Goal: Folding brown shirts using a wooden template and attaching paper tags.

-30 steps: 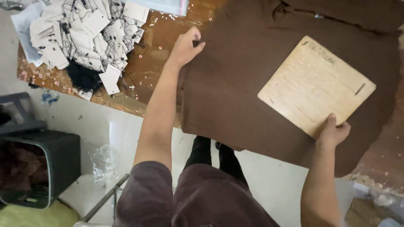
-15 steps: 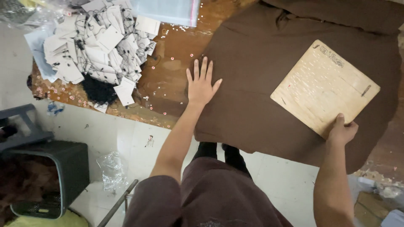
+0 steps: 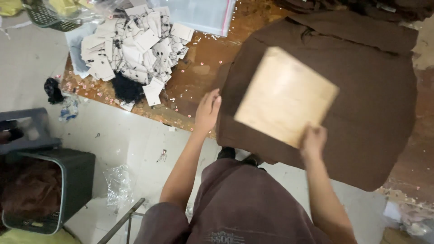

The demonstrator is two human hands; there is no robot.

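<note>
board [image 3: 285,96] | right hand [image 3: 313,141] grips corner | left hand [image 3: 208,111] beside, on cloth [image 3: 375,104]

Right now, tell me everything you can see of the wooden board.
The wooden board is a flat, pale, roughly square panel that looks like thin plywood, its face plain and motion-blurred. It sits rotated, one corner pointing toward the person, over the brown fabric spread on the table; whether it rests on or hovers above it is unclear. The right hand grips its near corner. The left hand lies at the fabric's left edge, not touching the board.
</note>
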